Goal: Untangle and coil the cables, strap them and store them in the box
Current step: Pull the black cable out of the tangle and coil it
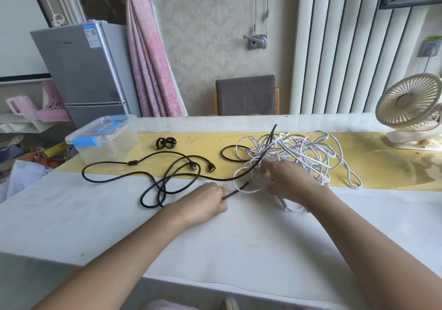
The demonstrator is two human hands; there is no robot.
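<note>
Left hand [208,199] pinches the black cable [131,162] on the surface [215,238]. Right hand [284,178] grips the white cable tangle [299,148].

Cream desk fan [410,104] at right, grey fridge [81,70], pink curtain [150,58], grey chair [246,94]

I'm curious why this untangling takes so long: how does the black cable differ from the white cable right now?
The black cable lies spread in a few loose, open loops; the white cable is a dense, knotted heap. The left hand pinches a black cable strand, while the right hand grips white cable strands. Both lie uncoiled and unstrapped on the table, and the black one threads through the white heap.
</note>
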